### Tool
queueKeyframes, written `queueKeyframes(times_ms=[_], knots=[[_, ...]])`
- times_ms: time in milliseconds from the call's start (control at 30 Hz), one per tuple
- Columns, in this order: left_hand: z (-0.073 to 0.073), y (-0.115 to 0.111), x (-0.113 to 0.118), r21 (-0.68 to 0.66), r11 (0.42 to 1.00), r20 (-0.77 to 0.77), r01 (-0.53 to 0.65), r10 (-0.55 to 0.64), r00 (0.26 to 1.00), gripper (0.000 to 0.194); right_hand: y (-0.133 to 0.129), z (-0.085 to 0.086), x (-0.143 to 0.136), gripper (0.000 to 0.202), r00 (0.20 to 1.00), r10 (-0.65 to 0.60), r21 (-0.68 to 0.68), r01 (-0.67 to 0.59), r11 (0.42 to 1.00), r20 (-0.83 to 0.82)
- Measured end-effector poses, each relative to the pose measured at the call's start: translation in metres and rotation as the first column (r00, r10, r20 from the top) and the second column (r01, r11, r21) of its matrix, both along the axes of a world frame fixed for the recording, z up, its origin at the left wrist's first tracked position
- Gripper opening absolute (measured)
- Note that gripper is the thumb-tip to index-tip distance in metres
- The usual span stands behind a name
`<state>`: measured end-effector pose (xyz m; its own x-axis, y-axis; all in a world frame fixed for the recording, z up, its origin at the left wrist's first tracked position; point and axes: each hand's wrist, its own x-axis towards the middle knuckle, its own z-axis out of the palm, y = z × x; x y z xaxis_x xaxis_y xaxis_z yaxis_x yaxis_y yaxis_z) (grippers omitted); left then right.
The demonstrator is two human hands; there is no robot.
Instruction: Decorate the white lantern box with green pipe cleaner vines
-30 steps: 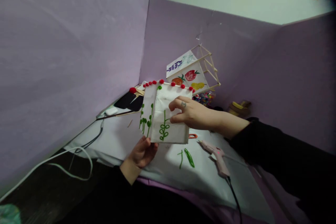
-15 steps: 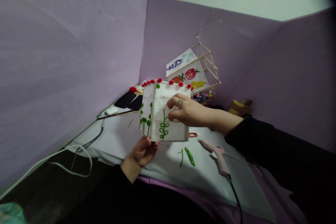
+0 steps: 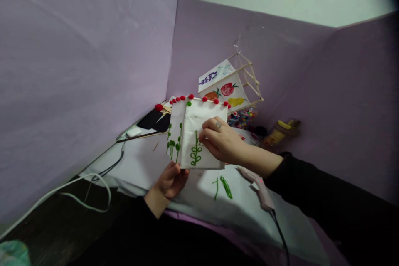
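A white box-shaped lantern (image 3: 205, 112) is tilted above the table, its top edge lined with red pompoms (image 3: 191, 97). Green pipe-cleaner plants (image 3: 195, 153) decorate the two faces I see. My left hand (image 3: 171, 179) grips the lantern's lower corner between thumb and fingers. At the front face, my right hand (image 3: 222, 139), with a ring on one finger, has its fingertips pinched beside the plant's stem. A short green bit shows at those fingertips; most of it is hidden.
Green pipe-cleaner pieces (image 3: 226, 187) lie on the white-covered table (image 3: 193, 193). A pink glue gun (image 3: 263, 193) rests at the right, its cord hanging off the front. Behind stands a stick-framed lantern (image 3: 229, 87) with painted fruit. Purple partitions (image 3: 205, 41) surround the table.
My right hand has shifted slightly right and down, and its fingers have drawn together from a looser curl. The left hand keeps its hold on the lantern.
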<state>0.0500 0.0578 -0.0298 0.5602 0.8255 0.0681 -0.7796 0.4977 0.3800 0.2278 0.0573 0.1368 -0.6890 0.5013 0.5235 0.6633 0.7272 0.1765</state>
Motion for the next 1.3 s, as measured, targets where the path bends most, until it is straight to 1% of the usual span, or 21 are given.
queueKeyframes(times_ms=[133,300,400,533,667,767,900,1167,1300], knots=[[0.004,-0.003,0.001,0.000,1.000,0.004,-0.012,0.012,1.000,0.015,-0.005,-0.010,-0.007,0.014,0.995,-0.098,0.068,0.099,0.993,-0.026],[0.005,-0.003,0.002,0.007,1.000,0.007,-0.015,0.015,1.000,0.014,-0.007,-0.015,-0.010,0.017,0.986,-0.166,0.104,0.165,0.981,-0.003],[0.004,-0.003,0.002,0.010,1.000,0.010,-0.024,0.024,1.000,0.012,-0.008,-0.015,-0.011,0.017,0.985,-0.172,0.108,0.172,0.979,-0.011],[0.003,-0.003,0.002,0.015,1.000,0.007,-0.025,0.025,1.000,0.015,-0.010,-0.017,-0.009,0.014,0.988,-0.135,0.111,0.144,0.983,-0.079],[0.002,-0.002,0.002,0.027,0.999,0.011,-0.021,0.020,1.000,0.016,-0.009,-0.021,-0.006,0.010,0.976,-0.083,0.058,0.097,0.994,-0.202],[0.002,-0.002,0.002,0.034,0.999,0.015,-0.013,0.012,1.000,0.019,-0.008,-0.022,-0.005,0.010,0.962,-0.080,0.011,0.086,0.996,-0.262],[0.002,-0.002,0.002,0.044,0.999,0.020,-0.009,0.008,1.000,0.015,-0.008,-0.022,-0.006,0.010,0.954,-0.081,-0.025,0.077,0.997,-0.288],[-0.007,0.003,0.001,0.051,0.999,0.038,0.009,-0.011,0.999,0.020,-0.008,-0.018,-0.011,0.009,0.932,-0.152,-0.119,0.119,0.986,-0.328],[-0.008,0.003,0.001,0.052,0.998,0.051,0.018,-0.021,0.999,0.021,-0.008,-0.018,-0.012,0.009,0.918,-0.167,-0.140,0.124,0.982,-0.358]])
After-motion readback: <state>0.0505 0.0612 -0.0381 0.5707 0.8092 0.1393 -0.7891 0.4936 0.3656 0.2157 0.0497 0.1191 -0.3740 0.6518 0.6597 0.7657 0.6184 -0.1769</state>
